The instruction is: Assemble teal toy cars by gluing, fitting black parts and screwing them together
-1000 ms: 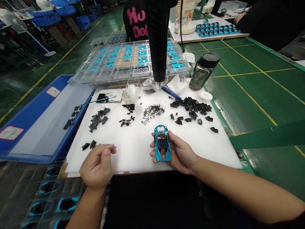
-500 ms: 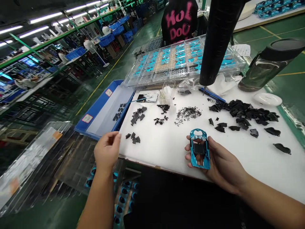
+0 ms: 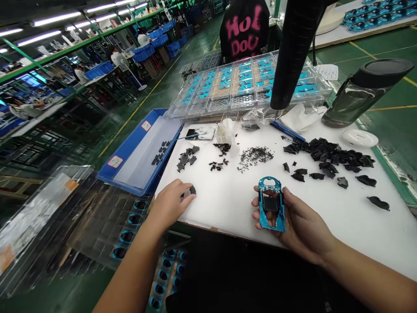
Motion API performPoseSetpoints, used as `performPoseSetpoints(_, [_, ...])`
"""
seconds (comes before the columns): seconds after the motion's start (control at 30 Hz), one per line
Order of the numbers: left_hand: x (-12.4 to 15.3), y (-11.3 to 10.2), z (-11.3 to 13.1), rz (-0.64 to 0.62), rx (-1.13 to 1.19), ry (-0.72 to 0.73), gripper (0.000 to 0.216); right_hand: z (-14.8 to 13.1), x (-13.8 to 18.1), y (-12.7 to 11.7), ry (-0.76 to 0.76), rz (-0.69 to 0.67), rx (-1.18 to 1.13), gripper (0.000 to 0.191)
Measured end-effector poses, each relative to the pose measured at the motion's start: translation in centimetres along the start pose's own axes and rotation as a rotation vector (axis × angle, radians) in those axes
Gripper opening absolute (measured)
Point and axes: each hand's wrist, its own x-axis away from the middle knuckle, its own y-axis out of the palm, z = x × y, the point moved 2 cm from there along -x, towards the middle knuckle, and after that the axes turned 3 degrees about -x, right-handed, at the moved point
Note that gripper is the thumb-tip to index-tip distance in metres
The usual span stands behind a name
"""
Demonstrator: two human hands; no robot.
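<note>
My right hand [image 3: 301, 219] holds a glossy blue plastic toy car shell [image 3: 272, 204] above the front of the white work surface. Its fingers lie under the shell and the thumb is along the right side. A black piece [image 3: 271, 203] sits in the shell's middle. Over at the front left, my left hand [image 3: 172, 201] reaches over a few small black plastic pieces [image 3: 192, 190]. Thumb and index finger are apart, with black pieces showing between them. The hand covers part of this group; whether it touches a piece I cannot make out.
Tiny black screws [image 3: 257, 156] and small black parts [image 3: 187, 158] lie behind my hands. Larger black parts [image 3: 325, 152] are heaped right. A dark power screwdriver [image 3: 288, 56] hangs overhead. A blue bin [image 3: 130, 148] stands left, a bottle [image 3: 365, 93] right, a clear tray [image 3: 224, 104] behind.
My left hand has moved right from the table's left edge onto the small group of black pieces, its fingers spreading. My right hand still holds the toy car shell in nearly the same place.
</note>
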Motion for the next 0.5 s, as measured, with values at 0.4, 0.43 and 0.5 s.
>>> performPoseSetpoints(0.4, [-6.1, 0.3, 4.5, -0.172, -0.005, 0.346, 0.034, 0.0, 0.0, 0.0, 0.008, -0.003, -0.019, 0.042])
performPoseSetpoints(0.43, [-6.5, 0.3, 4.3, -0.167, 0.020, 0.331, 0.032, 0.0, 0.0, 0.1, 0.011, 0.000, -0.023, 0.042])
performPoseSetpoints(0.5, [-6.9, 0.3, 3.6, -0.138, 0.066, 0.279, 0.029, 0.0, 0.1, 0.3, 0.017, 0.007, -0.030, 0.041])
